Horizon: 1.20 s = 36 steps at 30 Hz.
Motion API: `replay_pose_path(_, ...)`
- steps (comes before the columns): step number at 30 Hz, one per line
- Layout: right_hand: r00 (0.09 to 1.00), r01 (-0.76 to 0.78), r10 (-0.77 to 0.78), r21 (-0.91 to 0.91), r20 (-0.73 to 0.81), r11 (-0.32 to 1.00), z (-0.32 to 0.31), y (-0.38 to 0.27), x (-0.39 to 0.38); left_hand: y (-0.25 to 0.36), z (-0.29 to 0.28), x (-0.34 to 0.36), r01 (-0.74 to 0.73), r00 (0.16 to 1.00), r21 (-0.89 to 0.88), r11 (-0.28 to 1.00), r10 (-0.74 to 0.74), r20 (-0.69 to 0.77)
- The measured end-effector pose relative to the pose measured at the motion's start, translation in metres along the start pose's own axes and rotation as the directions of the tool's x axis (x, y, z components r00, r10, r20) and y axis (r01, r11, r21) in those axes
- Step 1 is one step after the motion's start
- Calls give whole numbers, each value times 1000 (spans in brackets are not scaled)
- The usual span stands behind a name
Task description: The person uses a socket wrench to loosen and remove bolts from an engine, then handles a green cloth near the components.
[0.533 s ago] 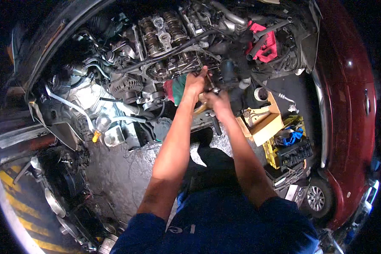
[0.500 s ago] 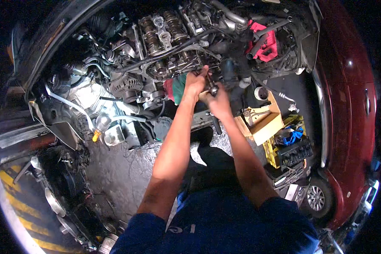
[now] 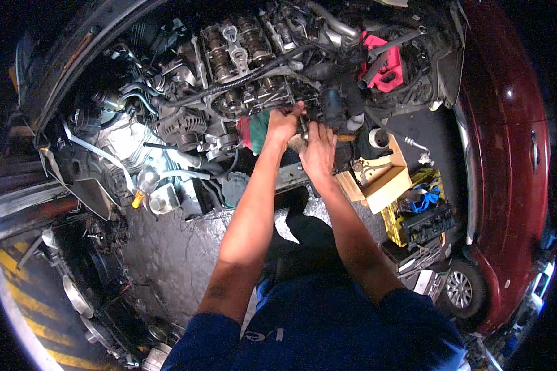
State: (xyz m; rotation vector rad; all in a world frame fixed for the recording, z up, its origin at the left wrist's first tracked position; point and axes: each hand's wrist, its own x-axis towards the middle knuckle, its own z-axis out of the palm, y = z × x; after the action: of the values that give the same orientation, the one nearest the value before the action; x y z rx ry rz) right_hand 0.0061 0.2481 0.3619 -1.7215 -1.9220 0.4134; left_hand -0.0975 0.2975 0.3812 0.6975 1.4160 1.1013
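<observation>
At the near edge of an open engine (image 3: pixel 244 52), my left hand (image 3: pixel 281 128) is closed around the upright metal shaft of a socket wrench (image 3: pixel 304 127), its thumb near the top. My right hand (image 3: pixel 319 151) lies beside it, fingers together and bent over the wrench near its head. The wrench's handle is mostly hidden beneath that hand. A brownish stick-like piece (image 3: pixel 345 137) shows just past the right fingertips; I cannot tell what it is. Next to my left hand, a green and red cloth (image 3: pixel 258 128) is tucked against the engine.
A black corrugated hose (image 3: pixel 244 79) crosses the engine. On the right are a red plastic tray (image 3: pixel 387 62), an open cardboard box (image 3: pixel 387 182), a yellow toolbox (image 3: pixel 395 224) and a dark red car (image 3: pixel 507 154). A lit work lamp (image 3: pixel 146 181) is at the left.
My right hand has turned from a grip around the wrench to lying over it, fingers further forward. The black handle that hung toward me has gone from view. My left hand keeps its place.
</observation>
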Motion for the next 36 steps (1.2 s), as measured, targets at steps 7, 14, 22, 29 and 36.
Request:
replay_pose_path(7,961,-277,222,628,167,728,4,12,6,5,1,4,151,987,-130,980,-141,80)
replay_pose_path(14,1000,17,-13,137,-29,990,-7,4,9,0,1,6,79,996,-10,997,-80,-30)
replay_pose_path(22,889,-456,256,776,379,435,1,5,6,-1,-5,6,156,987,-67,986,-152,59)
replay_pose_path(29,840,-529,281,816,464,233,6,12,7,2,-11,14,293,946,-187,938,-256,199)
replay_pose_path(36,822,-553,244,824,515,122,8,21,7,-7,5,14,115,993,-39,993,-116,-23)
